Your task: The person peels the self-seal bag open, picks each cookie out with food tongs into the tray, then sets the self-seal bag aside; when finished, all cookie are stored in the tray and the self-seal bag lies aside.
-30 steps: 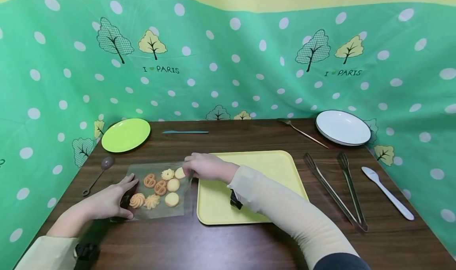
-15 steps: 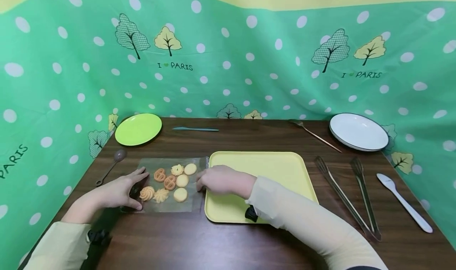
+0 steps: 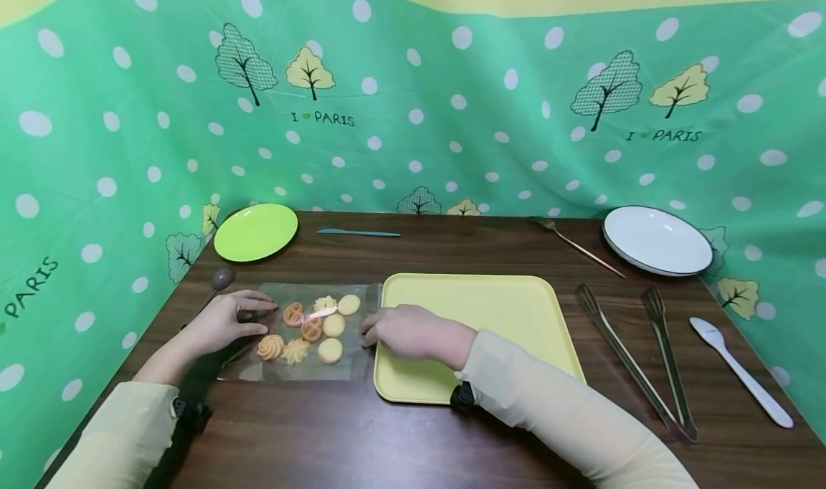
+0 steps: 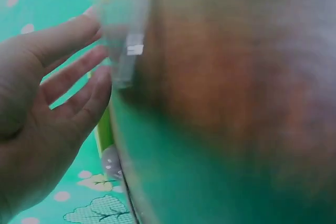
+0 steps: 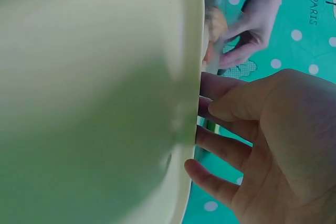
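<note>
A clear plastic bag lies flat at the left of the table with several cookies in it, some round, some pretzel-shaped, some piped. At its left end is my left hand, fingers straight and thumb apart from them. In the left wrist view the fingertips of that hand reach the plastic edge. My right hand pinches the bag's right edge beside the tray, its thumb against the first fingers. In the right wrist view the tray rim partly hides the fingertips of this hand.
A yellow tray stands right of the bag, under the right forearm. Around lie a green plate, blue knife, dark spoon, fork, white plate, metal tongs and white knife.
My right hand has moved from the bag's back right corner towards the front along its right edge. The left hand has shifted back, its fingers closer together. The head view has turned slightly left.
</note>
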The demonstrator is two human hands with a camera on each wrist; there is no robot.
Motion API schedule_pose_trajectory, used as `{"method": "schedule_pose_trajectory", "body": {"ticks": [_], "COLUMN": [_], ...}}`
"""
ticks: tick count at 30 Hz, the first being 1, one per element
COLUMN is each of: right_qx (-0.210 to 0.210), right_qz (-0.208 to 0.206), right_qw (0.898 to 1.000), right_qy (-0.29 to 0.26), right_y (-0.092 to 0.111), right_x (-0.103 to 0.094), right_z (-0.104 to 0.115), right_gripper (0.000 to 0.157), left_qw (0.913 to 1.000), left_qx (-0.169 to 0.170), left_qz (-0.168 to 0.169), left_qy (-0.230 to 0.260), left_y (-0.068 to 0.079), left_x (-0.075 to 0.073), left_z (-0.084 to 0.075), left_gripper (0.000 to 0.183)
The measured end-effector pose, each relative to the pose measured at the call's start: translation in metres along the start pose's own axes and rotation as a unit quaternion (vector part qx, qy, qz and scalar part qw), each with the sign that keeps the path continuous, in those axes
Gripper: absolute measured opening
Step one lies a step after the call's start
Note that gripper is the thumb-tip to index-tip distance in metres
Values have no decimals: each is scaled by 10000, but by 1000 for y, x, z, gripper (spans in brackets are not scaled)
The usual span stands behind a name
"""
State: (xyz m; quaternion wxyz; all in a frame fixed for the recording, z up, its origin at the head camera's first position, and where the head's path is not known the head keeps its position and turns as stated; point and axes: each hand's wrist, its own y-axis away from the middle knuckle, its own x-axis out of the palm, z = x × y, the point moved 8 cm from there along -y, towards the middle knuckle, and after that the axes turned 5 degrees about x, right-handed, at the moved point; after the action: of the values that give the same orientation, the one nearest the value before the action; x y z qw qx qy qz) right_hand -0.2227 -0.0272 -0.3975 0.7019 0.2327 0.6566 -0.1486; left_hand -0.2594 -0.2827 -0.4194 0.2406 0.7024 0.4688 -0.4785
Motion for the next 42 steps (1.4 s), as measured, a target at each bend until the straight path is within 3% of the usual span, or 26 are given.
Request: {"method": "schedule_pose_trajectory", "body": {"ticks": [4, 14, 20, 31, 38, 42], "right_qx": [-46, 35, 47, -80, -524, -530], "right_qz": [-60, 22, 39, -53, 28, 160], "right_qw": [10000, 10000, 9999, 9999, 9986, 9985], "right_qy": [45, -31, -89, -96, -70, -51], "right_y": [0, -2, -3, -1, 6, 10], "right_x": [1, 1, 2, 1, 2, 4], "right_z": [1, -1, -1, 0, 5, 5], "right_gripper": [37, 36, 36, 42, 53, 52], "left_qw": [9998, 9963, 9930, 9963, 9959, 9960], "left_qx": [-73, 217, 306, -206, -281, -335], "left_qz": [-172, -674, -892, -823, -826, -792], "left_qy": [-68, -482, -705, 94, 225, 238], "left_y": [1, -4, -6, 1, 1, -1], "left_x": [2, -3, -8, -18, -19, -18], "left_z": [-1, -11, -14, -8, -8, -5], "left_gripper": [32, 14, 15, 14, 15, 15]}}
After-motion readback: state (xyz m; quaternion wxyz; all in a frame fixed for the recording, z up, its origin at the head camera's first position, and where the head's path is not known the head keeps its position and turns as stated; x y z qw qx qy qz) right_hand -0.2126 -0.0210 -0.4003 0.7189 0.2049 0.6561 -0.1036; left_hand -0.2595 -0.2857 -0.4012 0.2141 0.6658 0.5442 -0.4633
